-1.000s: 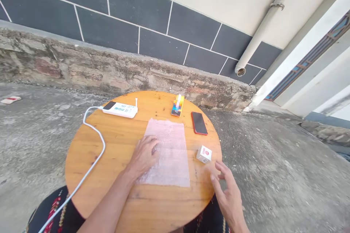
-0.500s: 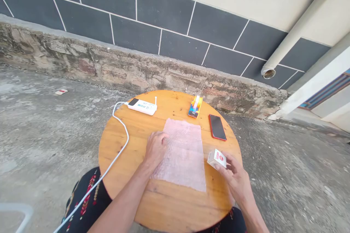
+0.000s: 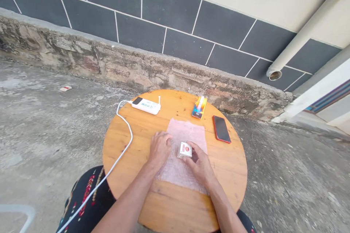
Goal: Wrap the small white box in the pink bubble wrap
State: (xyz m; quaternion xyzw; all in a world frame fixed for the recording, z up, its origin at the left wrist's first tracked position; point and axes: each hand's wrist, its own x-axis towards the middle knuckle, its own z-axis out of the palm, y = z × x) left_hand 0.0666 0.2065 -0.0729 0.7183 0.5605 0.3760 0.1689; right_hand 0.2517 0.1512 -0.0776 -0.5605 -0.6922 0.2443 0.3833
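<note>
A small white box (image 3: pixel 185 149) with a red print on top is pinched between the thumb and fingers of my right hand (image 3: pixel 201 164). It is over the middle of a pinkish sheet of bubble wrap (image 3: pixel 188 129); whether its base touches the sheet is hard to see. My left hand (image 3: pixel 160 149) rests with curled fingers on the sheet's left edge, holding it, its fingertips partly hidden. The sheet lies flat on a round wooden table (image 3: pixel 131 160).
Along the table's far side are a white power bank-like device (image 3: pixel 146 106) with a white cable (image 3: pixel 128 125), a yellow and blue tape dispenser (image 3: pixel 199 107) and a red-edged phone (image 3: pixel 221 129). A stone ledge (image 3: pixel 153 72) and tiled wall stand behind.
My right hand has carried the white box leftward from beside the bubble wrap to over its middle. My left hand stays at the sheet's left edge. The view has shifted slightly.
</note>
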